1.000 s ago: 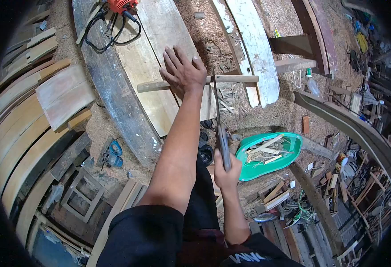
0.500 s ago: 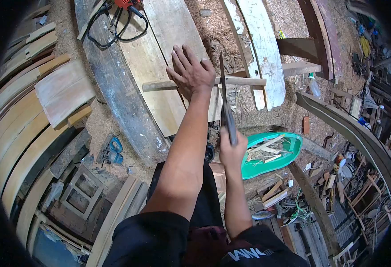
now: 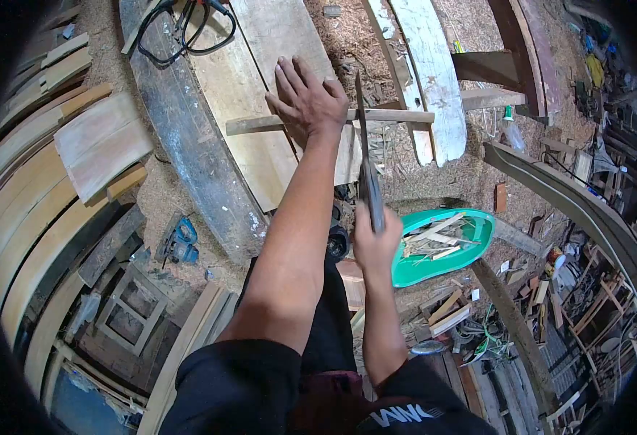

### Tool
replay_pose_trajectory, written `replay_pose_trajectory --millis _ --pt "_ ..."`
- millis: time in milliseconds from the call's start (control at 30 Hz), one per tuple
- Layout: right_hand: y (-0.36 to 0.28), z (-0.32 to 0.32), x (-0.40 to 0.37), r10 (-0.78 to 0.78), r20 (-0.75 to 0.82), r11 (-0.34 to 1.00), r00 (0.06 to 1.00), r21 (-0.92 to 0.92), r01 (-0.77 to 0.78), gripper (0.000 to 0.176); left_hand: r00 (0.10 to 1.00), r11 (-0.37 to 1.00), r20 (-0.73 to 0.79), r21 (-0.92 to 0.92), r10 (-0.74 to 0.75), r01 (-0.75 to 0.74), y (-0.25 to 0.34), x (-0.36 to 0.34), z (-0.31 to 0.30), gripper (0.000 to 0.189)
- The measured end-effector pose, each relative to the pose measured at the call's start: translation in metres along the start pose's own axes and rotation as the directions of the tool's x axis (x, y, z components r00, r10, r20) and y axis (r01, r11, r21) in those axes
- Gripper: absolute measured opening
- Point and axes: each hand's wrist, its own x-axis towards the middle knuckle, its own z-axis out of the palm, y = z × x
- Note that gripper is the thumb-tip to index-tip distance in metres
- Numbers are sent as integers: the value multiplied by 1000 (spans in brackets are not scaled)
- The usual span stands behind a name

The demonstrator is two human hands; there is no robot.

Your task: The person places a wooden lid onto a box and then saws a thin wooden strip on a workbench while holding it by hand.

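Observation:
My left hand lies flat with fingers stretched out, pressing a slim wooden strip against pale planks. The strip runs crosswise, its right end reaching over to a whitish board. My right hand, lower down, is wrapped around the handle of a handsaw. The saw's narrow blade points away from me and crosses the strip just right of my left hand, over the gap between the planks and the whitish board.
A green basin with wood offcuts is right of my right hand. A blue power tool lies on the sawdust-covered floor at left. Black cable loops over the planks. Stacked lumber fills the left side.
The view has shifted slightly, moving the bench up in the picture. My left hand stays on the strip; the saw in my right hand still crosses it at nearly the same place.

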Motion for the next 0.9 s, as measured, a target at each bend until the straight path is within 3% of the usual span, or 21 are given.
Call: replay_pose_trajectory --millis 100,200,233,300,400,433,500,633,700,767,800,900 --pt "2 -22 -63 -71 -24 997 997 -20 70 30 1000 1000 -9 -25 8 -8 -3 -3 1 76" --pt "1 -18 -31 -13 -21 1000 1000 11 13 31 1000 999 -23 -44 13 -14 0 -4 0 75" --pt "3 -7 -6 -61 -38 998 997 6 61 31 1000 999 -27 -49 13 -14 -1 -3 -1 74" --pt "-6 8 22 14 0 998 1000 65 -14 31 998 1000 -60 -19 13 -15 -5 -2 2 73" --pt "11 -11 -23 -111 -32 994 993 -8 110 24 996 999 -90 -33 16 -19 0 -1 6 71" --pt "14 -18 -47 4 -25 999 1000 46 -3 22 997 999 -82 -26 17 -19 -1 -4 5 71" --pt "14 -20 -56 -67 -84 993 994 88 74 26 996 999 -85 -28 20 -23 0 -4 5 71" --pt "-2 3 26 -60 -8 998 998 19 60 29 996 999 -79 -14 28 -29 -2 -4 4 71" --pt "-5 8 25 -82 7 997 997 -2 82 27 997 1000 -73 5 22 -22 -1 -4 1 71" --pt "3 -8 -17 -130 -37 991 991 6 131 25 997 1000 -78 -17 14 -15 -1 -4 5 72" --pt "13 -17 -45 -68 -20 997 997 43 69 24 997 1000 -70 -8 21 -21 -2 -6 4 72" --pt "16 -23 -48 -131 -29 991 991 28 132 25 998 1000 -64 -12 27 -28 -5 -5 5 73"
